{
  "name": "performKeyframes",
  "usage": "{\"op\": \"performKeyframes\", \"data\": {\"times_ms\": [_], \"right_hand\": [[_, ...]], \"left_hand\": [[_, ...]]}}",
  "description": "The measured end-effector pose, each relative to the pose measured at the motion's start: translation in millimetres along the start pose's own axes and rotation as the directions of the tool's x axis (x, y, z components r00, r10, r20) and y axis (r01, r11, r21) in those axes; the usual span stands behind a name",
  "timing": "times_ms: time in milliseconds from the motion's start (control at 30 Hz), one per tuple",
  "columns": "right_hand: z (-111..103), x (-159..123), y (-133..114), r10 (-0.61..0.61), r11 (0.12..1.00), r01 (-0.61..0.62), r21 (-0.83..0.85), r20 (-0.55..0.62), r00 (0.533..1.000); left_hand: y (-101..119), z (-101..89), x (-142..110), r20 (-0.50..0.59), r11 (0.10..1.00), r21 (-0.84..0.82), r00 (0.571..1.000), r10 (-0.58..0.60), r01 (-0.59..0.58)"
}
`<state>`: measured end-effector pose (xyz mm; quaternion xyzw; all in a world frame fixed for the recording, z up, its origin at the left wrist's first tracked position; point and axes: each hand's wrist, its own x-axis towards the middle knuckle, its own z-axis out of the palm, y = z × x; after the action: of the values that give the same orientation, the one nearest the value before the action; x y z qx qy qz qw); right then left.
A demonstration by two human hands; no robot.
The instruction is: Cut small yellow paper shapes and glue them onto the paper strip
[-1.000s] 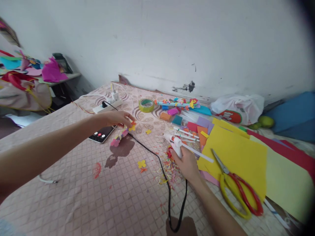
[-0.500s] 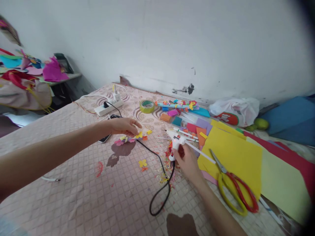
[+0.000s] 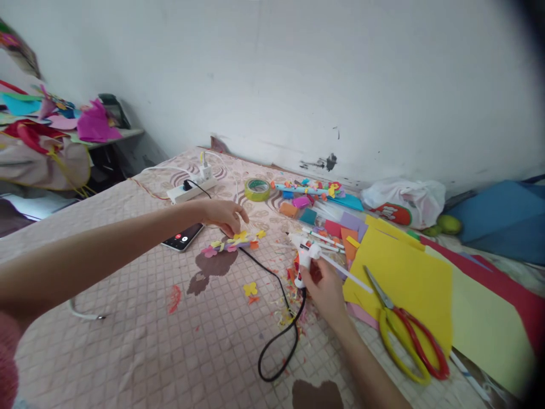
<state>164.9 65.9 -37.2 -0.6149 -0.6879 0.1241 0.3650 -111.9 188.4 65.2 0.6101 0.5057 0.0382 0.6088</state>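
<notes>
My right hand (image 3: 324, 287) is wrapped round the handle of a white hot glue gun (image 3: 304, 257), its nozzle pointing up and left. A long clear glue stick (image 3: 344, 272) juts from its back, and a black cord (image 3: 276, 372) loops below. My left hand (image 3: 223, 216) reaches across with fingers loosely bent and apart, fingertips at a strip of paper flowers (image 3: 233, 245) in pink, purple, yellow and orange. Whether the fingertips press on a yellow flower there or only hover cannot be made out. A loose yellow paper flower (image 3: 250, 289) lies nearer me, beside a small orange piece.
Scissors (image 3: 404, 329) lie on yellow sheets (image 3: 400, 267) at right. Green tape (image 3: 256, 190), a finished-looking flower stick (image 3: 304, 187) and a plastic bag (image 3: 406, 199) are farther back. A phone (image 3: 183, 237) and a power strip (image 3: 191, 190) are left. Paper scraps (image 3: 289, 312) litter the middle.
My left hand has lifted and drawn slightly back at the paper flowers, its fingers bending more. The phone screen now shows lit. My right hand keeps hold of the glue gun; the view has shifted slightly.
</notes>
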Motion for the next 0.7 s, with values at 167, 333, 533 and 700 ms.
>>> {"op": "performKeyframes", "data": {"times_ms": [167,333,533,700], "right_hand": [[-0.1,-1.0,-0.5,0.011,1.0,-0.011,-0.028,0.002,1.0],[0.3,-0.4,-0.6,0.007,1.0,-0.006,-0.024,0.003,1.0],[0.7,-0.8,-0.7,0.017,1.0,-0.016,-0.017,0.015,1.0],[1.0,-1.3,-0.4,0.034,0.999,-0.034,-0.034,0.015,0.999]], "left_hand": [[6.7,-0.6,14.0,0.022,0.998,0.054,0.999,-0.03,0.029],[9.5,-0.6,24.8,0.041,0.992,0.12,0.998,-0.047,0.041],[8.0,-1.7,33.2,0.057,0.987,0.157,0.997,-0.046,0.037],[10.1,-0.2,34.1,0.058,0.984,0.17,0.997,-0.056,0.045]]}}
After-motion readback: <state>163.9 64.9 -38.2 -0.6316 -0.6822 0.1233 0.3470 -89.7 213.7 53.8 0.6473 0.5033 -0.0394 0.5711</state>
